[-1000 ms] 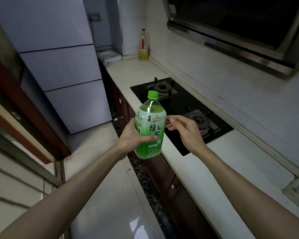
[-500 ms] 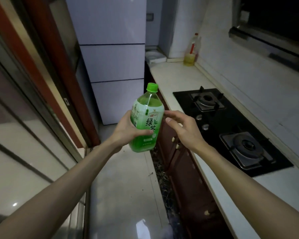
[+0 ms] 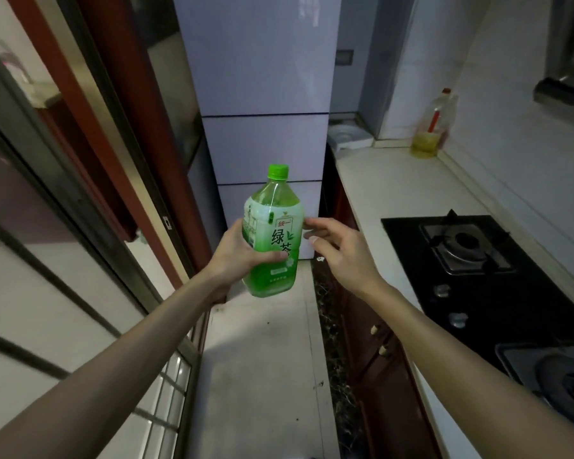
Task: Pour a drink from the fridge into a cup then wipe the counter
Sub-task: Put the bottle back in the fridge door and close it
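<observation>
Both forearms reach out over the floor [image 3: 262,359] of a narrow kitchen aisle. The left grip [image 3: 242,253] is wrapped round the mid body of the green tea bottle [image 3: 274,233], thumb across the label front, holding it upright in mid-air over the aisle and well off the tabletop [image 3: 395,187]. It is likely kept upright and close in for carrying or opening. The right grip [image 3: 338,250] sits just beside the bottle's right side with fingers spread and loosely bent, holding nothing. Cannot tell if a fingertip touches the label; it looks placed to steady the bottle or go for the cap [image 3: 278,171]. The bottle is clear green plastic with a white-green label in Chinese characters. The green screw cap is on, and it looks mostly full, so pouring is not yet started. No cup is in view. To the right, a black gas hob [image 3: 478,276] is set into the white tabletop. Straight ahead, the pale fridge [image 3: 262,144] has its doors closed. An oil bottle [image 3: 431,127] stands at the tabletop's far corner by the wall.
</observation>
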